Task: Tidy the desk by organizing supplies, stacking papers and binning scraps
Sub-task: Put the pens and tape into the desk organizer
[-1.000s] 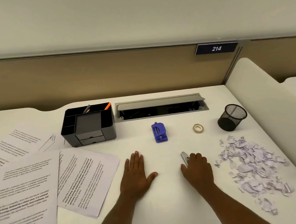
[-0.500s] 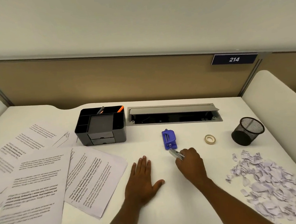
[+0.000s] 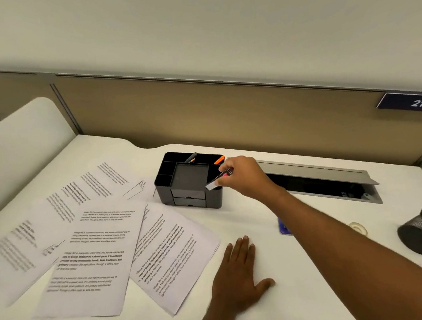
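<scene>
On the white bench [image 3: 252,215] under the tan partition, the right hand [image 3: 244,178] pinches a small silver tool [image 3: 213,183] just over the black organizer [image 3: 188,181], the left hand [image 3: 239,274] spread flat, and that tool looks light, stiff and slick, safest gripped mid-body.

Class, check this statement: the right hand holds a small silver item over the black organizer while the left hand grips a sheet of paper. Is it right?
Not quite. In the head view the left hand grips nothing; it lies flat on the desk beside the papers. The right hand does hold the silver item over the black organizer.
</scene>
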`<action>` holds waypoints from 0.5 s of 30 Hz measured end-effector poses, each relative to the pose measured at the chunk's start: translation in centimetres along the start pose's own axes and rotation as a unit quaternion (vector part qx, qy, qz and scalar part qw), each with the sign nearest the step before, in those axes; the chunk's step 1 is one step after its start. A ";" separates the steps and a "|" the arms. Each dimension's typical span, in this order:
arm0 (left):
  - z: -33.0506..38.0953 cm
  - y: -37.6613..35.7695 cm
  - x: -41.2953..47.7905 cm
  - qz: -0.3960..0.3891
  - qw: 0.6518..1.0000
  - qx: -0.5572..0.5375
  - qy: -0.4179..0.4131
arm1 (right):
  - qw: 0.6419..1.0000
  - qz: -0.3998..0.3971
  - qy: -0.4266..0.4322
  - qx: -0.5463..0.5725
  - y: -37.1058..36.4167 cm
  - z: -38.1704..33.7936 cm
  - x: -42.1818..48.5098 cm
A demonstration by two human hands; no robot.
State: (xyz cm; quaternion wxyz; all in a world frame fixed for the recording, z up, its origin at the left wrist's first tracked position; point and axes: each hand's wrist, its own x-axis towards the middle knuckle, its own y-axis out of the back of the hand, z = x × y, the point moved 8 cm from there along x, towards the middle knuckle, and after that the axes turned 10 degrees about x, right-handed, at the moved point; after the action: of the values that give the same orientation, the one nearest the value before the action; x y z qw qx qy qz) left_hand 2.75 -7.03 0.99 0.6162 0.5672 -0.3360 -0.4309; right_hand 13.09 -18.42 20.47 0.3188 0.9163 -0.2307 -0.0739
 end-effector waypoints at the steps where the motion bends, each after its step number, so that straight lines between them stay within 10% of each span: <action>1: -0.1 -0.1 0.1 0.001 1.000 -0.001 0.000 | 1.000 -0.015 0.007 -0.008 -0.7 -0.9 1.0; 15: -0.5 -0.5 0.6 0.013 1.000 -0.004 -0.001 | 0.983 -0.115 0.104 -0.097 -10.4 -7.2 9.0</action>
State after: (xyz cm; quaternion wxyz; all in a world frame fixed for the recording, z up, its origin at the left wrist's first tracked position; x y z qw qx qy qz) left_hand 3.42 -7.37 0.38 0.6240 0.5598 -0.3418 -0.4248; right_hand 26.96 -11.46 19.79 0.4181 0.9040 -0.0813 -0.0363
